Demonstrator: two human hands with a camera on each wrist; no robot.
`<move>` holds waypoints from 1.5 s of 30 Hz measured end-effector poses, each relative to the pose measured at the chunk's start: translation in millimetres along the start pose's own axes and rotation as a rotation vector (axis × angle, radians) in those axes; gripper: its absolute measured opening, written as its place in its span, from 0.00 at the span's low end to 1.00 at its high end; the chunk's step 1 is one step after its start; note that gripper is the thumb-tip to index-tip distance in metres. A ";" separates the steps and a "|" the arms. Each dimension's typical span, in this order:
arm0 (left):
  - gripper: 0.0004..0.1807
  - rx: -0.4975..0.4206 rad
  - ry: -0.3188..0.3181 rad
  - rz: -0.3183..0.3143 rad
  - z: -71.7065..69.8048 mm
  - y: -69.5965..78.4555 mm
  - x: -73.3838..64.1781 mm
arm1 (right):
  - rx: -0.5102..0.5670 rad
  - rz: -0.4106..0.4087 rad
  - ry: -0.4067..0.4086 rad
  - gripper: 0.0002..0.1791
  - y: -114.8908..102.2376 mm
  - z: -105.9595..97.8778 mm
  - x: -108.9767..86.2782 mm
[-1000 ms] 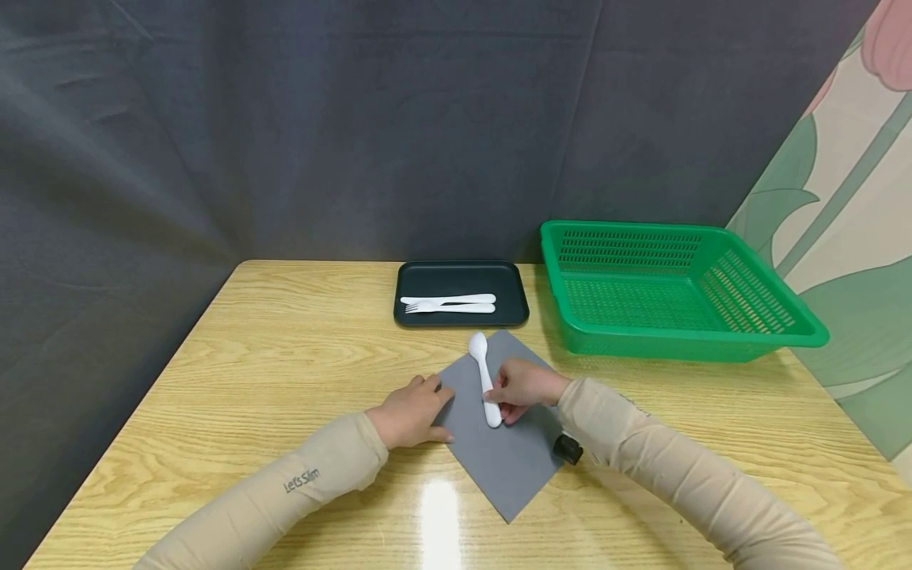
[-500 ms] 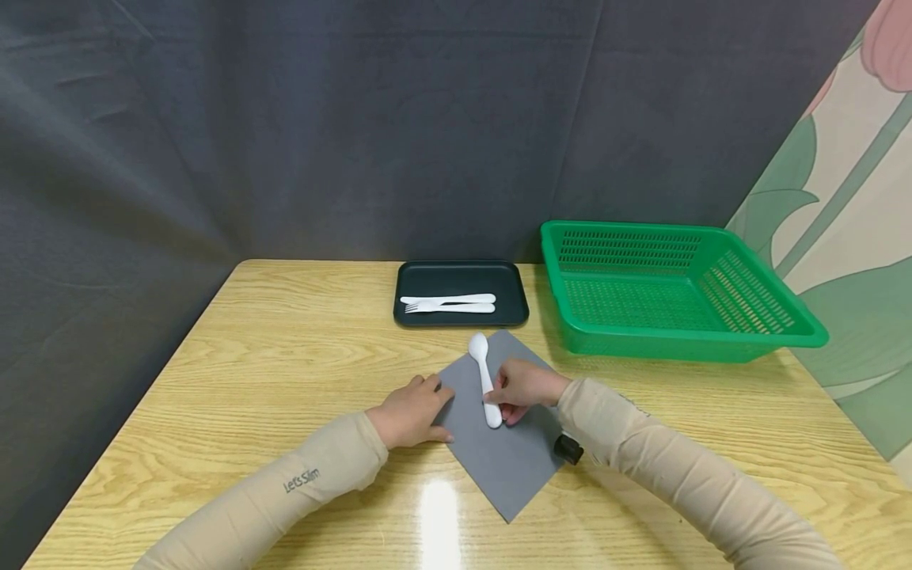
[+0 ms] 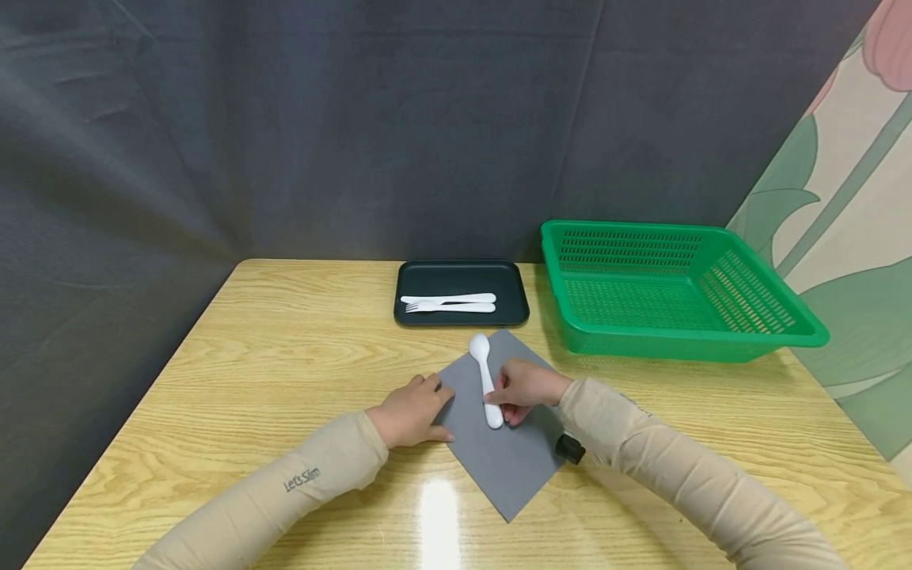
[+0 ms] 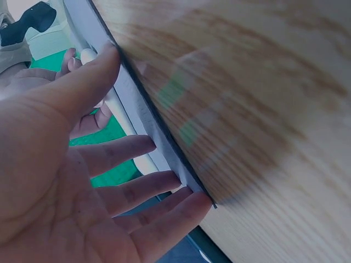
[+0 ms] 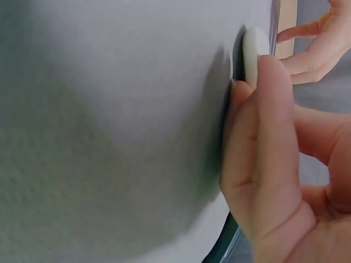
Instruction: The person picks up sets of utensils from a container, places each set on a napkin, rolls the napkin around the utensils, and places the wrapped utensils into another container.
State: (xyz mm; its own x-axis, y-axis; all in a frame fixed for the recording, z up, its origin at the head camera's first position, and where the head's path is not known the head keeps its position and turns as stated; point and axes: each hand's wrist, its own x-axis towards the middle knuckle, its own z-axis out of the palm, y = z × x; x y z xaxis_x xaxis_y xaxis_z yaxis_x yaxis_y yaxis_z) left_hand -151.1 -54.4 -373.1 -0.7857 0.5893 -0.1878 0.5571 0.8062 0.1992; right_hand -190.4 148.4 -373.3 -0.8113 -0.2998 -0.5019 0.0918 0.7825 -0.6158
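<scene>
A white spoon [image 3: 480, 349] lies lengthwise on a grey square sheet [image 3: 509, 475], bowl end away from me. My right hand [image 3: 526, 385] pinches its handle, thumb and fingers at the lower part; in the right wrist view the handle end [image 5: 253, 46] pokes out past the fingertips. My left hand [image 3: 410, 412] rests at the sheet's left edge with fingers spread. In the left wrist view its fingertips [image 4: 200, 204] touch the sheet's edge, the thumb lying along the same side.
Behind the sheet sits a black tray [image 3: 456, 277] bearing a white knife [image 3: 473, 298] and a white fork [image 3: 463, 309]. A green basket [image 3: 663, 339] stands at the back right. A dark curtain [image 3: 399, 127] hangs behind the wooden table [image 3: 299, 340].
</scene>
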 end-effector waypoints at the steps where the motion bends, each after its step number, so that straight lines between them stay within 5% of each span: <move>1: 0.35 0.000 -0.001 -0.001 0.1 0.0 0.2 | 0.000 0.000 -0.002 0.16 0.1 0.1 0.0; 45: 0.35 0.015 0.002 0.002 2.2 -2.1 1.4 | 0.039 0.041 -0.038 0.15 1.3 0.5 -1.5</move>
State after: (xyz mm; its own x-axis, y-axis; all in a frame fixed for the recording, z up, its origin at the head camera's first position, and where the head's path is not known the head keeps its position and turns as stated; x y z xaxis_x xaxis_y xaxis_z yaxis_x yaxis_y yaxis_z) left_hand -152.9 -55.2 -375.9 -0.7854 0.5906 -0.1852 0.5623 0.8059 0.1853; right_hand -188.8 149.5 -373.7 -0.7843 -0.2889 -0.5491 0.1472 0.7730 -0.6170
